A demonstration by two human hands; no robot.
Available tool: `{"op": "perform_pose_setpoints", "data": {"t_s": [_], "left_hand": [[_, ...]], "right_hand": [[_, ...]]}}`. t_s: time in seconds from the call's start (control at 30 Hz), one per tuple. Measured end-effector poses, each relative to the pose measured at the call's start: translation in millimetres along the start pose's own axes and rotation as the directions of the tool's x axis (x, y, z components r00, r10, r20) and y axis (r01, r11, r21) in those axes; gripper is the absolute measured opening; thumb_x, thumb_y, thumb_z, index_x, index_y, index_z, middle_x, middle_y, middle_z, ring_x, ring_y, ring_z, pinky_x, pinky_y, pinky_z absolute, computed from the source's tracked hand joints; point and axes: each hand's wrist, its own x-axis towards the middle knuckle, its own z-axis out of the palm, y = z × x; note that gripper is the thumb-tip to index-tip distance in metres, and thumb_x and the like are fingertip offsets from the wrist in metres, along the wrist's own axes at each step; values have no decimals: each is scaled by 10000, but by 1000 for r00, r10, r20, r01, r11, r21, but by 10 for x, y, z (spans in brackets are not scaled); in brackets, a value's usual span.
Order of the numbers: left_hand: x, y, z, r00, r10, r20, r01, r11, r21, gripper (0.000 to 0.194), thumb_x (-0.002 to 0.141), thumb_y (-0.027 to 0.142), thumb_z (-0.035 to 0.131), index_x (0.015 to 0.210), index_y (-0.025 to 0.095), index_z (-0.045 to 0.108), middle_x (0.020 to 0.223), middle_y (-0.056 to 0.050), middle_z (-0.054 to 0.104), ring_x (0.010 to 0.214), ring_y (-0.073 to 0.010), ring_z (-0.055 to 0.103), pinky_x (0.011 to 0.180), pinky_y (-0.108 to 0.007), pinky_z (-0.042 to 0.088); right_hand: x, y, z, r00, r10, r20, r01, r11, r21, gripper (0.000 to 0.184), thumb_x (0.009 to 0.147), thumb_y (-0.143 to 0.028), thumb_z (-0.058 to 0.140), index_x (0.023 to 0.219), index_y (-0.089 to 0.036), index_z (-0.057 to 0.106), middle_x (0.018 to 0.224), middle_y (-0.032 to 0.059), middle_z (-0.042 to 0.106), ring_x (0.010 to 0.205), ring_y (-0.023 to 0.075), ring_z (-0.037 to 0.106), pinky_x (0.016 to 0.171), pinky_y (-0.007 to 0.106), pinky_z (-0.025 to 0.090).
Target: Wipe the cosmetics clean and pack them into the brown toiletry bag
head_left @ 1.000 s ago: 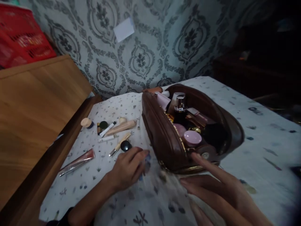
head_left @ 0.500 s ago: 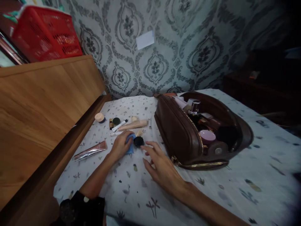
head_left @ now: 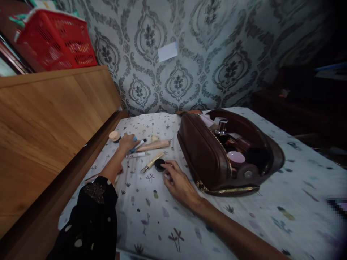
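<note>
My left hand (head_left: pixel 127 143) is closed on a blue cloth (head_left: pixel 132 148), which mostly hides beneath the fingers at the far left group of cosmetics. Beside it lie a white tube with a dark cap (head_left: pixel 141 145), a beige tube (head_left: pixel 155 145) and a slim white tube (head_left: pixel 136 155). My right hand (head_left: pixel 177 180) has its fingertips at the right edge of a black round jar (head_left: pixel 159 165), thumb and forefinger bent around that side. A thin gold-and-cream tube (head_left: pixel 152 162) lies against the jar's left. Behind my left forearm, a metallic pink tube (head_left: pixel 91 178) is mostly hidden.
A brown makeup bag (head_left: pixel 202 153) stands unzipped on the right, holding bottles and a pink round case (head_left: pixel 236 157). A beige-lidded jar (head_left: pixel 115 136) sits beside the wooden panel (head_left: pixel 54 104). Above that panel stands a red basket (head_left: pixel 58 41). Patterned cloth (head_left: pixel 168 216) covers the surface.
My left hand has moved away and to the left with the blue cloth, uncovering the gold-and-cream tube. My right hand has shifted slightly left, its fingers closing in on the black jar.
</note>
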Motion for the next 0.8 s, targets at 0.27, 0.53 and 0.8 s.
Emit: {"op": "perform_pose_setpoints", "data": {"t_s": [0.27, 0.53, 0.8], "left_hand": [[-288, 13, -253, 991, 113, -72, -126, 970, -210, 339, 902, 410, 543, 1091, 152, 657, 1057, -90, 723, 1020, -258, 645, 883, -339, 496], [-1343, 370, -230, 810, 586, 29, -388, 573, -722, 443, 831, 481, 678, 1155, 192, 591, 1100, -39, 661, 995, -220, 622, 863, -295, 488], [-1642, 408, 25, 905, 346, -247, -417, 613, -670, 223, 996, 401, 414, 966, 212, 529, 887, -14, 594, 828, -172, 571, 789, -290, 441]], "right_hand": [[7, -17, -9, 1000, 1, -26, 0, 999, 35, 339, 885, -166, 516, 1216, -177, 586, 1269, 148, 518, 892, 189, 659, 745, 356, 611], [18, -87, -64, 998, -50, 28, 44, 982, 184, 554, 828, -222, 695, 1342, -190, 492, 1195, 109, 610, 963, 213, 646, 880, 392, 558], [9, -75, -65, 997, -33, 64, 26, 994, 106, 415, 776, -110, 656, 1177, -163, 560, 1083, 94, 602, 962, 222, 620, 873, 372, 522]]}}
